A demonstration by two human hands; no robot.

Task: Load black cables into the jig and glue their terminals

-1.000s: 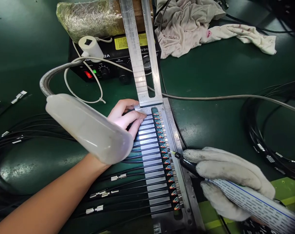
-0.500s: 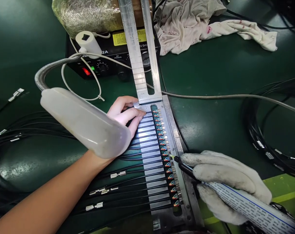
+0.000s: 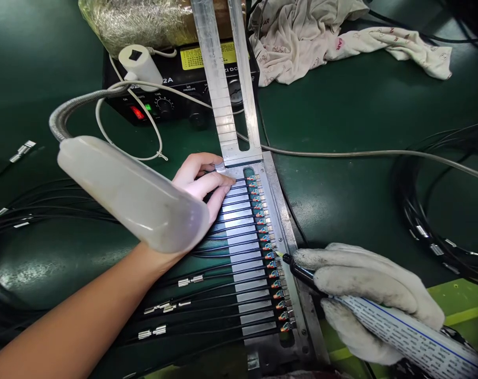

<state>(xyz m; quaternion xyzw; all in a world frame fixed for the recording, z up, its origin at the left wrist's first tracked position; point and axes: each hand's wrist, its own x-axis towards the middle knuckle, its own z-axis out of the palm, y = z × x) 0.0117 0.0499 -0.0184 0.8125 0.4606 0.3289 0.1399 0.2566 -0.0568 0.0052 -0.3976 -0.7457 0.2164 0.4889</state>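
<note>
Head view. The gloved right hand [image 3: 360, 284] was seen at the lower right of the green counter [image 3: 360, 121], its grip closed around a dispensing pen [image 3: 404, 334]. The pen's black nozzle [image 3: 297, 267] was directed leftward, and its fine tip was brought against one connector about midway down the row of connectors [image 3: 268, 245]. The row was seated in a long metal jig [image 3: 285, 226], laid lengthwise on the counter between the two hands.

The bare left hand [image 3: 201, 181] was laid at the far end of the jig, its grip open and nothing clasped. The fingers [image 3: 219, 181] were spread flat over the black cables [image 3: 207, 271] where these entered the jig from the left. Loose metal ferrules [image 3: 191, 281] were carried on several of the cables.

A translucent lamp head [image 3: 132, 192], borne on a gooseneck [image 3: 77, 105], was hung above the left wrist, and part of the forearm was hidden by it. Behind the jig, two upright metal bars [image 3: 223, 95] were set before a black control box [image 3: 175, 100], on which a red switch was lit. A crumpled pale cloth [image 3: 302, 37] was left at the far right, a grey hose [image 3: 360, 155] was run across the counter, and further coiled cables [image 3: 439, 226] were placed near the right edge.
</note>
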